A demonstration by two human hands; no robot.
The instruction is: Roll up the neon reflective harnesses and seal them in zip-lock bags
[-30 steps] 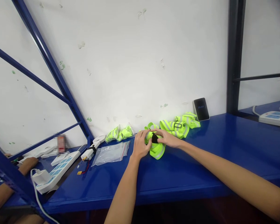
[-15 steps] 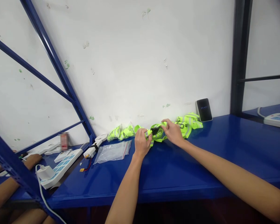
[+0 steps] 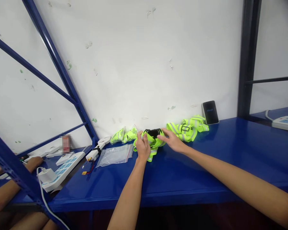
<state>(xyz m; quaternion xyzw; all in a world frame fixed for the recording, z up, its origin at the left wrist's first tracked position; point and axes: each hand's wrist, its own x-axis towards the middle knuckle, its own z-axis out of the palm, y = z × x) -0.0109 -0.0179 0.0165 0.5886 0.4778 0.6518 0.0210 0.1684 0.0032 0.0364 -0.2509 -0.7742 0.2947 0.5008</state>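
Between my two hands is a bundled neon-yellow reflective strap [image 3: 153, 152] with grey stripes, a loose end hanging toward the table. A black piece [image 3: 154, 133], perhaps a buckle or backing, shows along its top; its exact kind I cannot make out. My left hand [image 3: 143, 146] grips the left side of the bundle, thumb up. On the right side, my right hand [image 3: 173, 140] holds the edge with thumb and fingers. Just beyond it lies a second pile of reflective straps [image 3: 189, 130] with a black buckle.
Clear zip bags [image 3: 115, 156] lie left of my hands, with bagged yellow straps [image 3: 123, 135] behind. Further left are a white device with wires [image 3: 93, 155] and a power strip [image 3: 64, 172]. A clock display [image 3: 210, 112] leans on the wall. Another person's arm [image 3: 12, 188] is beyond the blue post.
The held bundle has come away from the pile on the right and turned, its black piece now facing up. My right hand has shifted slightly left and lower.
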